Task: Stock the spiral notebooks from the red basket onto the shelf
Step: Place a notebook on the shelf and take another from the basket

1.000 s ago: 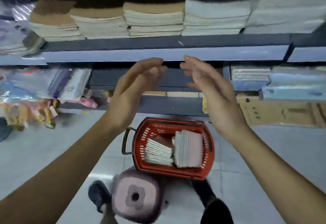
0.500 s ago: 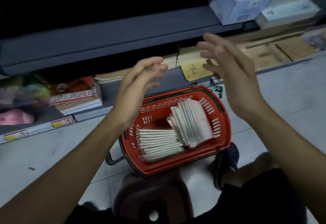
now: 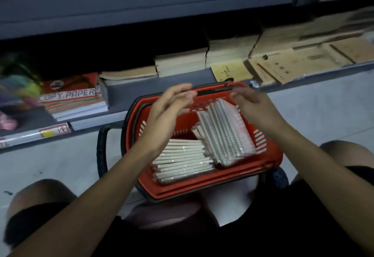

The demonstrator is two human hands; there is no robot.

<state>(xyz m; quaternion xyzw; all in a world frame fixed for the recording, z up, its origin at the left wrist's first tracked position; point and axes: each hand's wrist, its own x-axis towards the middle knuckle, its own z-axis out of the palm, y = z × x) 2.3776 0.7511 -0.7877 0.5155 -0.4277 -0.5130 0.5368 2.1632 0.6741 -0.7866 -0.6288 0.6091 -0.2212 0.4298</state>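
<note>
Both hands [image 3: 212,111] lowered over basket [image 3: 202,191] (empty-palmed).

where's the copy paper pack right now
In the head view the copy paper pack lies on the bottom shelf at the left, left of the red basket and beside a stack of brown-covered books.

Your basket [image 3: 269,167] is bright red with a black handle [image 3: 101,151]. Inside it, the spiral notebooks [image 3: 224,131] show white ribbed edges and a pale pink cover. Behind the basket, the shelf [image 3: 121,95] is grey-blue; on it sit brown kraft books [image 3: 283,68] and a red-and-white pack [image 3: 70,97] lettered "PAPER".
</note>
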